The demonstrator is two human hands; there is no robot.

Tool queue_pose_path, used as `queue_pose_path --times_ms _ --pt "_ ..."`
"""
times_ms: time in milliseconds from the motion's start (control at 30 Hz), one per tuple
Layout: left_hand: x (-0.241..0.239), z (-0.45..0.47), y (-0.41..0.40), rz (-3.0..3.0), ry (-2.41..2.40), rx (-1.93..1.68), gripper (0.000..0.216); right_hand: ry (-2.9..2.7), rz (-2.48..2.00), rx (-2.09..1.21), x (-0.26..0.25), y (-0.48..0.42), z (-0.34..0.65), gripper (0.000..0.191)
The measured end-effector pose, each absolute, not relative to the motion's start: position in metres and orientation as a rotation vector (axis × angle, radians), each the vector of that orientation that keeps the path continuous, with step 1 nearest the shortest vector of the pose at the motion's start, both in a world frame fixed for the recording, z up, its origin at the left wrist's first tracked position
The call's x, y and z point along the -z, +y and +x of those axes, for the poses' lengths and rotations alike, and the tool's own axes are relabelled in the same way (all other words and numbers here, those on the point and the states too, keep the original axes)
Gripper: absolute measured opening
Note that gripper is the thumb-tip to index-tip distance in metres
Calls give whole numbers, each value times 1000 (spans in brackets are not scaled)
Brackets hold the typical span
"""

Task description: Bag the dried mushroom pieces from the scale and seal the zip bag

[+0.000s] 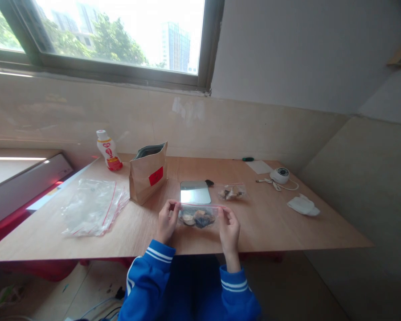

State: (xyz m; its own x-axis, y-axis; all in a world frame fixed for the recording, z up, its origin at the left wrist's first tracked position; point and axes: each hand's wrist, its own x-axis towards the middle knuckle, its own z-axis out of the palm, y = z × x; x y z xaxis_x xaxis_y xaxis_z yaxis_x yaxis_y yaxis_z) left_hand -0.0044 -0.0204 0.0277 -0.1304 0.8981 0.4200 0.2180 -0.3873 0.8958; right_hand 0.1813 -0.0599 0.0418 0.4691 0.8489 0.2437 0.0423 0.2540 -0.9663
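Note:
A small clear zip bag (198, 217) with brown and dark pieces inside hangs just above the wooden table (280, 232) near its front edge. My left hand (167, 220) pinches the bag's top left corner, and my right hand (229, 229) pinches its top right corner at the red seal strip. Behind the bag lies a flat silver scale (195, 192). A second filled zip bag (232, 192) rests to the right of the scale. An open brown paper pouch (149, 173) with a red label stands upright to the left of the scale.
A pile of several empty zip bags (93, 206) lies at the left. A white bottle (108, 150) with a red label stands at the back left. At the right are a white round device with cable (280, 175), a paper sheet (259, 166) and a crumpled white tissue (303, 205).

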Motion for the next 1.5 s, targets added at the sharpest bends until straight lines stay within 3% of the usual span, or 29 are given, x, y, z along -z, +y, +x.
queue_pose_path --times_ms 433,1367,1500 --pt "-33 1 -22 1344 1124 -1562 25 -959 -1114 -863 -36 -56 177 34" --pt "-41 -2 -20 1121 908 -1465 22 -950 -1142 -807 -45 -60 172 37" --pt "-42 0 -20 1071 895 -1463 27 -980 -1088 -921 -45 -60 168 46"
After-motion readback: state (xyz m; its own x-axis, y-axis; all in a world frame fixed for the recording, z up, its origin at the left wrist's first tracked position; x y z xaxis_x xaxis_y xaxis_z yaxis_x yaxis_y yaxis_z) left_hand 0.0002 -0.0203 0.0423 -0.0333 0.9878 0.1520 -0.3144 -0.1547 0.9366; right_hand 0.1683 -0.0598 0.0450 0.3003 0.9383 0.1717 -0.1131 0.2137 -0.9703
